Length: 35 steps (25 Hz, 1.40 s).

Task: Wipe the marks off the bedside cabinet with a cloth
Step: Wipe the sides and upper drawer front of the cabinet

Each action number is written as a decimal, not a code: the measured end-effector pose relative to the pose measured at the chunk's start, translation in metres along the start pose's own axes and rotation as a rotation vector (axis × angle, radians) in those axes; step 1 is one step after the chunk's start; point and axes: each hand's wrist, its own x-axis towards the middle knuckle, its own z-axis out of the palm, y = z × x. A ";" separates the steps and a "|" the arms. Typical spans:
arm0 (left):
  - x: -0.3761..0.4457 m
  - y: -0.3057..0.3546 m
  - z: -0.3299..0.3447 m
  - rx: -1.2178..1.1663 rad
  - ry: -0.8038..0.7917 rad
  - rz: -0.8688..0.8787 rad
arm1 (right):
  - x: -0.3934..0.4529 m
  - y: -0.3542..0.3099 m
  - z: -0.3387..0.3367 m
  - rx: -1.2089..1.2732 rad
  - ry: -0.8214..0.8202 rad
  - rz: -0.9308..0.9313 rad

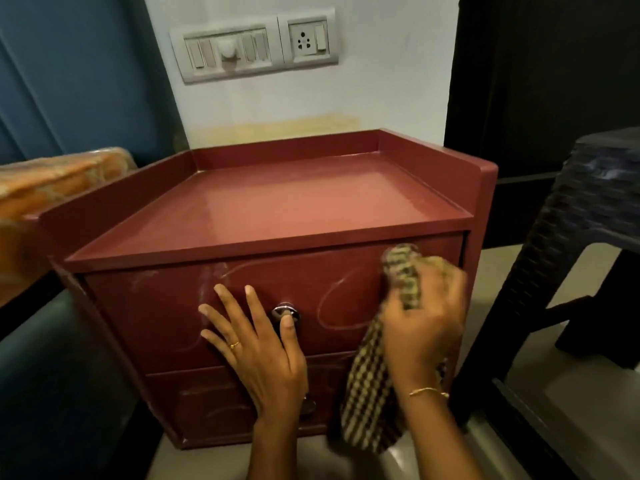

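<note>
Cabinet: I saw the red-brown bedside cabinet (pixel 277 209) standing against the wall, between an orange cushion (pixel 52 188) on one side and a dark plastic stool (pixel 571 237) on the other.
Left hand: my left hand (pixel 256 344) lay flat on the upper drawer front (pixel 166 306), fingers spread and straight, the thumb tip just touching the round knob (pixel 284 312). It gripped nothing; I judged it was steadying the drawer.
Right hand: my right hand (pixel 426 313) was curled round the bunched checked cloth (pixel 403 282), pressing it against the upper drawer front near its right end. The loose tail of the cloth hung down past the lower drawer.
Marks left: pale chalky marks (pixel 332 299) showed on the upper drawer, a loop between the knob and the cloth, and smears and curves above and beside the left fingers. Fainter curves showed on the lower drawer (pixel 207 400).
Top: the counter surface looked glossy, with no plain marks that I could make out.
Progress: by my reckoning the job was in its early-to-middle part, with most of the upper drawer and all of the lower one left to wipe.
</note>
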 end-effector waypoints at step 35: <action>-0.012 0.031 -0.013 -0.498 0.206 -0.156 | -0.089 0.033 -0.002 -0.194 -0.503 -0.447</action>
